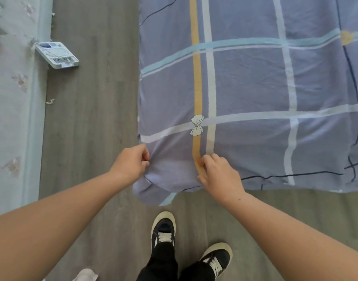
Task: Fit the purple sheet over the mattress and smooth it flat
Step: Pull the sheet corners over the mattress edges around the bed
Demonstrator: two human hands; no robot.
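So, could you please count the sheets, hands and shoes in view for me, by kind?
Sheets: 1 (purple sheet)
Hands: 2 (left hand, right hand)
Shoes: 2 (left shoe, right shoe)
Total: 5

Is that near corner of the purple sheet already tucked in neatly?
No, a loose flap of the purple sheet hangs below the corner while the left hand and right hand pinch the fabric.
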